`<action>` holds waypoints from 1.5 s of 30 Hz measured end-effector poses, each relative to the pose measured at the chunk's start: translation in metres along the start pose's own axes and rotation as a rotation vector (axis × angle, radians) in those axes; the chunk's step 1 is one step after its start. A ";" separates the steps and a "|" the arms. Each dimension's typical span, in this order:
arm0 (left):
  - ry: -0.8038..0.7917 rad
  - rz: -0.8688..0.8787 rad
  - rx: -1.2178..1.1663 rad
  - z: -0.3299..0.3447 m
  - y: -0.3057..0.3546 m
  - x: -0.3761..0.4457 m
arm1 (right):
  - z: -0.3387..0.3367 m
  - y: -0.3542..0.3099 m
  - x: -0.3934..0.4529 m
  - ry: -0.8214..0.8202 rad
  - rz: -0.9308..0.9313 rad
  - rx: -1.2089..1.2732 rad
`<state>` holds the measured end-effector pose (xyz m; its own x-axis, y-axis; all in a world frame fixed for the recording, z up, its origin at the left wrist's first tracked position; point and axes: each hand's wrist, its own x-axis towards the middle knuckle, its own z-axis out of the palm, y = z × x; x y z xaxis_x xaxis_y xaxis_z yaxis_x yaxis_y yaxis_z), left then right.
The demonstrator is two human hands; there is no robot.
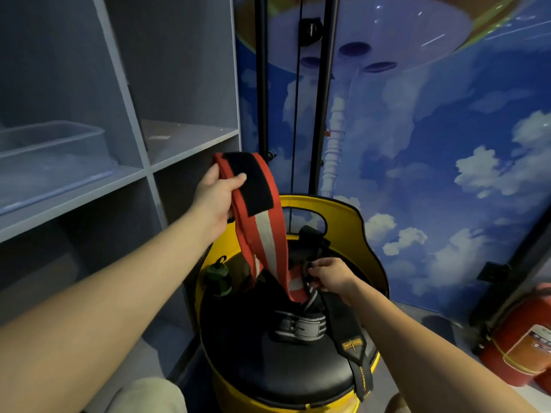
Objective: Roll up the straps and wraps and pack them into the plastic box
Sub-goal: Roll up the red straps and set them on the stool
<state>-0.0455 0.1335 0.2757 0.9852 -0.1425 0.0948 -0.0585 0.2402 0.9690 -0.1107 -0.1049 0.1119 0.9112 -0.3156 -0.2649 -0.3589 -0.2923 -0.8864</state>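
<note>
I judge the task barely begun: the red wrap hangs unrolled from my left hand, whose thumb and fingers are closed round its upper end, pinching it just under the black fuzzy fastening patch. It is a woven elastic band, red with a pale stripe down the middle, limp and draping down to the stool, where its lower end sits in a tangle. My right hand is down at that tangle, fingers curled round a black strap, flat stiff webbing with a yellow logo, whose free end trails over the stool's front edge. Beside it on the stool lies a grey wrap, striped knit, also unrolled. The stool has a round black padded seat, smooth and slightly shiny, with a yellow hard back. The box, clear thin plastic and rectangular, stands on a grey shelf up and left of the stool, and I see nothing packed in it. So all the rolling and packing remains, as far as I can tell.
</note>
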 end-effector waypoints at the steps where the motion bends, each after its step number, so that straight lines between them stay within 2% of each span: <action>1: -0.016 0.001 0.010 0.001 0.001 -0.008 | -0.001 -0.001 -0.006 -0.008 0.008 -0.019; 5: -0.108 0.030 0.063 0.004 0.007 -0.038 | -0.008 -0.014 -0.035 -0.022 -0.017 -0.135; 7: -0.153 0.058 0.092 0.005 0.010 -0.051 | -0.014 -0.027 -0.049 -0.010 -0.059 -0.105; 12: -0.231 0.124 0.118 0.017 0.019 -0.079 | -0.023 -0.080 -0.088 -0.004 -0.222 0.080; 15: -0.262 0.128 0.102 0.023 0.022 -0.089 | -0.024 -0.123 -0.116 0.017 -0.304 0.283; 18: -0.289 0.126 0.107 0.027 0.021 -0.095 | -0.026 -0.151 -0.130 -0.030 -0.346 0.416; 24: -0.295 0.072 0.074 0.030 0.014 -0.097 | -0.015 -0.181 -0.143 -0.039 -0.288 0.576; 32: -0.247 0.037 -0.028 0.045 0.007 -0.102 | 0.006 -0.184 -0.144 0.097 -0.349 0.508; 40: -0.146 0.070 0.058 0.033 0.013 -0.090 | -0.001 -0.176 -0.146 0.041 -0.406 0.518; 42: -0.114 0.058 0.044 0.029 0.016 -0.087 | 0.000 -0.176 -0.143 0.125 -0.463 0.432; 45: -0.087 0.097 0.053 0.028 0.017 -0.088 | 0.001 -0.175 -0.138 0.407 -0.576 0.172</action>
<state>-0.1374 0.1237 0.2905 0.9571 -0.2038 0.2060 -0.1636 0.2065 0.9647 -0.1736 -0.0092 0.3034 0.7867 -0.4751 0.3943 0.2222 -0.3779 -0.8988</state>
